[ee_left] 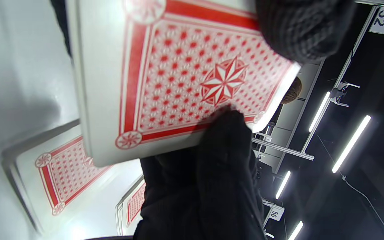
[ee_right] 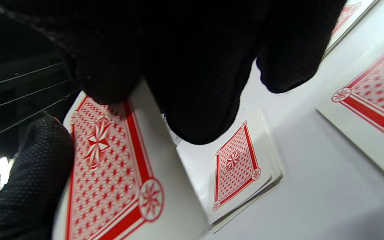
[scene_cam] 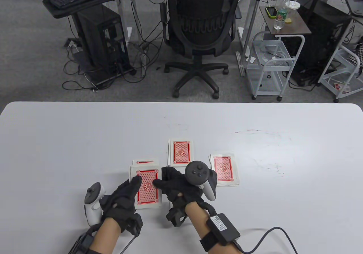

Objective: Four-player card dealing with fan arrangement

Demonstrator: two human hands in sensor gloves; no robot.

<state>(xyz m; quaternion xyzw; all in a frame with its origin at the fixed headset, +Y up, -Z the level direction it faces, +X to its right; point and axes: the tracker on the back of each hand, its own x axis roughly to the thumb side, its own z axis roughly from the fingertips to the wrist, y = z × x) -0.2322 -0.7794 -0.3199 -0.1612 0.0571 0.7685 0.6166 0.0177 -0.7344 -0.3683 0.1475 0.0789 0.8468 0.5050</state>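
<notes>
My left hand (scene_cam: 133, 186) holds a deck of red-backed cards (scene_cam: 147, 190) just above the table's near edge, thumb on its left side. The deck fills the left wrist view (ee_left: 185, 76) and shows in the right wrist view (ee_right: 112, 173). My right hand (scene_cam: 160, 181) grips the deck's top card at its right edge, with a fingertip (ee_left: 225, 146) on the card's back. Three face-down piles lie on the white table (scene_cam: 56, 140): a left pile (scene_cam: 144, 162) partly hidden behind the deck, a far pile (scene_cam: 181, 152) and a right pile (scene_cam: 225, 169).
Past the table's far edge stand an office chair (scene_cam: 201, 35), a computer stand (scene_cam: 99, 38) and a wire cart (scene_cam: 269, 64). A cable (scene_cam: 269, 237) runs from my right wrist over the table's near right part.
</notes>
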